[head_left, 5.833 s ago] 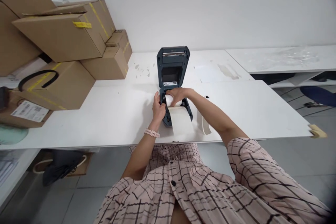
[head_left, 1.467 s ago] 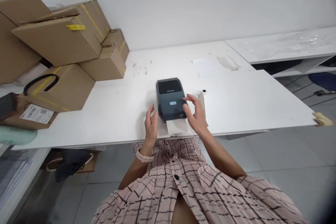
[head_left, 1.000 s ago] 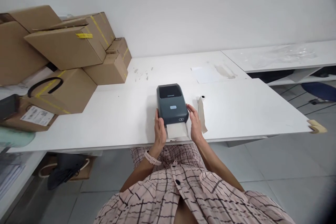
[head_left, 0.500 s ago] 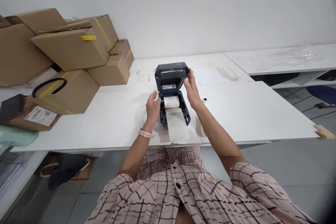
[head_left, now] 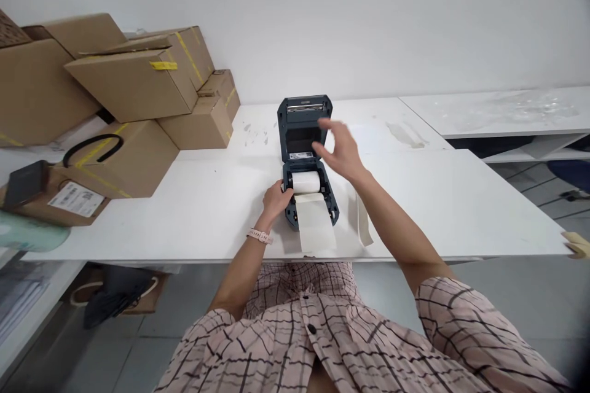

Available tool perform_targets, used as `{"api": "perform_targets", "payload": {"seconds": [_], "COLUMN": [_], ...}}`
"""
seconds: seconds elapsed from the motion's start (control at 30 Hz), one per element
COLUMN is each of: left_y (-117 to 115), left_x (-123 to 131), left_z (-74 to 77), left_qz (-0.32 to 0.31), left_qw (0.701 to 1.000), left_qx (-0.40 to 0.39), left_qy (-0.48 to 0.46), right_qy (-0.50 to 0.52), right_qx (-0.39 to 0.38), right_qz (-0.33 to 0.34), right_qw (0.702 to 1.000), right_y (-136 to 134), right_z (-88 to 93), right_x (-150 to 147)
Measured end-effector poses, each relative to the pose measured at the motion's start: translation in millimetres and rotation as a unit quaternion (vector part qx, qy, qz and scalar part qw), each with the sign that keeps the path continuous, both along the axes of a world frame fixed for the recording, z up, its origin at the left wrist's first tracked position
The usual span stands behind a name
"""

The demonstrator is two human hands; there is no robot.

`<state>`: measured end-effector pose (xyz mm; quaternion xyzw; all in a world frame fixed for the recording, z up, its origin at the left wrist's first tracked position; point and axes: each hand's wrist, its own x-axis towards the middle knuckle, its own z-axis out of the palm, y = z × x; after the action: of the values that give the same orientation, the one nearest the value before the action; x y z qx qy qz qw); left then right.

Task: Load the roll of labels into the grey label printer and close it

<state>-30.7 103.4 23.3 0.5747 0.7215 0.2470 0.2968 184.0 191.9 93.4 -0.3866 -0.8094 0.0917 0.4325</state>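
A dark label printer [head_left: 305, 126] stands on the white table with its lid raised. Inside its base lies a white label roll [head_left: 306, 182], and a paper strip [head_left: 316, 224] runs from it over the front toward the table edge. My left hand [head_left: 277, 199] grips the left side of the printer's base, thumb near the roll. In front of the raised lid's right side, my right hand [head_left: 340, 148] is in the air, fingers apart and slightly blurred, holding nothing. A loose paper strip [head_left: 363, 221] lies right of the printer, partly hidden by my right forearm.
Cardboard boxes [head_left: 131, 83] are piled at the left of the table [head_left: 452, 202], a black curved strap [head_left: 92, 142] on one. A green item [head_left: 32, 232] lies at the left edge. Clear plastic [head_left: 530, 104] rests on the back right surface.
The printer's lid has tipped further back. My right hand has let go of the lid's edge and moved in front of it. My left hand has closed on the base's side.
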Motion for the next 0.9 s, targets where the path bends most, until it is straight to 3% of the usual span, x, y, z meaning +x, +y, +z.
{"api": "perform_targets", "payload": {"seconds": [0.07,0.13,0.23,0.33,0.4,0.5,0.6,0.7,0.8,0.9], "left_y": [1,3,4,5,5,4,1,-1,-1,-1], "left_x": [1,1,2,2,2,2,1,1,1,0], "left_z": [1.8,2.3,1.5,-0.7,-1.8,-1.5,-0.2,-1.4,-4.8,-6.8], "left_qz": [-0.015,-0.024,-0.023,-0.016,-0.013,-0.016,-0.017,-0.012,-0.008,-0.009], "left_qw": [0.999,0.998,0.996,0.997,0.997,0.999,0.999,1.0,1.0,1.0], "left_qx": [-0.004,-0.007,-0.014,-0.021,-0.018,-0.009,-0.007,0.0,0.01,0.014], "left_qy": [0.03,0.062,0.081,0.077,0.07,0.051,0.029,0.012,-0.006,-0.02], "right_qy": [-0.108,-0.231,-0.375,-0.413,-0.393,-0.326,-0.224,-0.126,-0.017,0.073], "right_qx": [-0.068,-0.152,-0.222,-0.246,-0.259,-0.273,-0.263,-0.265,-0.276,-0.304], "right_qz": [0.064,0.112,0.12,0.11,0.127,0.208,0.299,0.29,0.22,0.15], "right_qw": [0.99,0.954,0.892,0.87,0.873,0.881,0.889,0.911,0.935,0.938], "right_y": [-10,-11,-2,5,5,1,-4,-2,17,46], "right_z": [-6.4,-16.6,-33.4,-41.5,-37.2,-15.2,14.2,29.8,18.6,-12.5], "right_x": [-8,-22,-45,-60,-59,-36,8,56,90,100]}}
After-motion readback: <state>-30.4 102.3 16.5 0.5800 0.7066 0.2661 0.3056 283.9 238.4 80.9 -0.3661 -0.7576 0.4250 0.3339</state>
